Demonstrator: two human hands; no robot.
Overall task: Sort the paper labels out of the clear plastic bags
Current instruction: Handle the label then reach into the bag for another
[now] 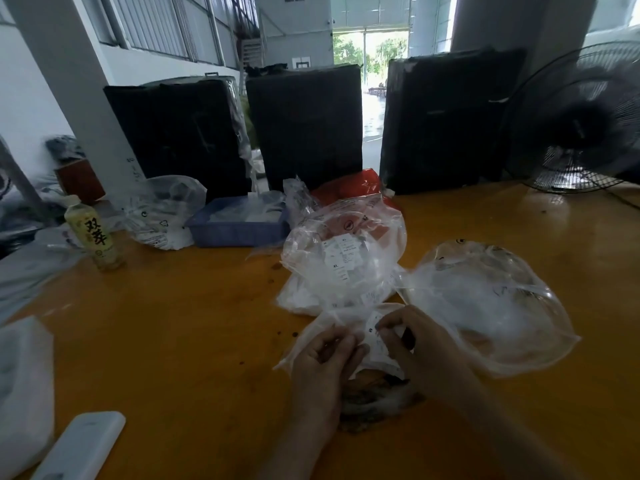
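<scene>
On the orange table near me lies a clear plastic bag point(320, 336). My left hand point(323, 367) grips its left side with curled fingers. My right hand point(414, 344) pinches a white paper label point(375, 336) at the bag's mouth. Just behind them, a puffed clear bag point(346, 258) holds several white labels marked XL. A second inflated clear bag point(491, 303) lies to the right of my hands; what it holds is too hazy to tell.
A blue tray point(239, 225) and another clear bag point(166, 213) sit at the back. A drink bottle point(93, 233) stands at the left. Three black wrapped bundles point(304, 126) line the far edge, a fan point(581, 119) at the right. A white flat object point(83, 445) lies at the near left.
</scene>
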